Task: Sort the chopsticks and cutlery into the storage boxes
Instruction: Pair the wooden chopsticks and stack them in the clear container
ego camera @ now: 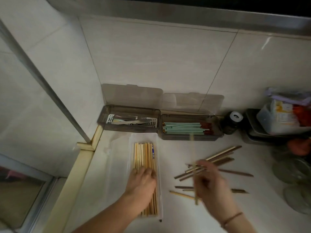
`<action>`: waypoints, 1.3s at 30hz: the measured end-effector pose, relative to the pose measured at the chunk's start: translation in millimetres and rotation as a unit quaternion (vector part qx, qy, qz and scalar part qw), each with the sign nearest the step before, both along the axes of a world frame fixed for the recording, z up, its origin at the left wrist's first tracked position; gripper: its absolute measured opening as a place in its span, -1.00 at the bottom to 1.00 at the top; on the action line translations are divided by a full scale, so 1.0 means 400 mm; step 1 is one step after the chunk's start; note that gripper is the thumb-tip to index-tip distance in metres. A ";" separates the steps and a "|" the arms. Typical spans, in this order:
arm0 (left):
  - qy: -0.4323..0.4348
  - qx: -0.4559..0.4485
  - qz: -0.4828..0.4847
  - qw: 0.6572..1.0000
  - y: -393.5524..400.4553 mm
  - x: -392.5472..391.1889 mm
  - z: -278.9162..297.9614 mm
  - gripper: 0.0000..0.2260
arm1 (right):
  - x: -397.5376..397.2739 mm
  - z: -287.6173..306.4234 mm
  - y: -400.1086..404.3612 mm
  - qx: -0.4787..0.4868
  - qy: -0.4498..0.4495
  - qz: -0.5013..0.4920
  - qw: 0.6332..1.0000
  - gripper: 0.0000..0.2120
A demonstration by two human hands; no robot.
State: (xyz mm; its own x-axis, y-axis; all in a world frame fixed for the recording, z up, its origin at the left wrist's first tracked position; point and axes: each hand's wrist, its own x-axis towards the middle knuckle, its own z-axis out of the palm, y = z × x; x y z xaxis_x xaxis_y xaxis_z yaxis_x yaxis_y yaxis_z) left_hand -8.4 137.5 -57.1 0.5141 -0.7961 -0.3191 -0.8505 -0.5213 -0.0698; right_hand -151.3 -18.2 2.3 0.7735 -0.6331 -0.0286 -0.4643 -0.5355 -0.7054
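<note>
Window frame (25,182) at far left, tiled wall behind. Smoky box (128,121) at back left, lid up, holds metal cutlery (133,122) on a white slotted tray. Clear box (144,174) in front of it, lengthwise, full of pale wooden chopsticks (144,157); one has a blue label. Left hand (143,180) rests on those chopsticks, fingers fairly straight, pressing them flat. Second smoky box (191,127) just right of the first, lid up, holds green chopsticks (183,128) with red-brown ends. Loose brown and pale chopsticks (218,158) scattered on the white surface (185,216) right of the clear box. Right hand (209,180) above them, blurred, fingers curled round a pale chopstick (195,182) held near upright; bracelet on wrist. Dark jar (233,122), trays and a plastic bag (284,113) at far right.
</note>
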 end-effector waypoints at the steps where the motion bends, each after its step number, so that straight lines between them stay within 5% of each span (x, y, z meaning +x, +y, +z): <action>1: -0.012 0.002 -0.008 1.000 0.006 0.001 0.006 -0.57 | 0.031 -0.007 0.049 0.001 -0.015 0.047 0.999 -0.78; 6: -0.044 -0.102 0.035 0.993 0.072 0.016 0.028 -0.75 | 0.142 -0.056 0.175 -0.210 -0.005 0.228 0.951 -0.91; 15: -0.032 -0.190 0.041 0.980 0.112 0.043 -0.020 -0.81 | 0.213 -0.108 0.211 -0.318 0.182 0.290 0.884 -0.92; 18: -0.019 -0.188 0.053 0.981 0.102 0.044 -0.025 -0.78 | 0.200 -0.108 0.186 -0.306 0.114 0.293 0.899 -0.93; 21: -0.004 -0.200 0.063 0.978 0.094 0.037 -0.033 -0.77 | 0.166 -0.122 0.118 -0.218 -0.052 0.306 0.925 -0.92; 24: -0.003 -0.201 0.059 0.978 0.089 0.024 -0.049 -0.74 | 0.128 -0.154 -0.050 -0.224 -0.114 0.181 0.951 -0.88; 27: -0.012 -0.183 0.061 0.981 0.084 0.018 -0.057 -0.72 | 0.084 -0.193 -0.263 -0.265 0.005 0.038 0.963 -0.89; 30: -0.018 -0.174 0.074 0.982 0.079 0.016 -0.055 -0.74 | 0.050 -0.233 -0.406 -0.245 0.121 0.069 0.960 -0.85; 34: -0.026 -0.171 0.081 0.982 0.081 0.014 -0.059 -0.75 | 0.037 -0.280 -0.466 -0.280 0.117 0.176 0.936 -0.70; 39: -0.043 -0.173 0.077 0.981 0.077 0.012 -0.063 -0.76 | 0.041 -0.288 -0.463 -0.307 0.106 0.177 0.929 -0.76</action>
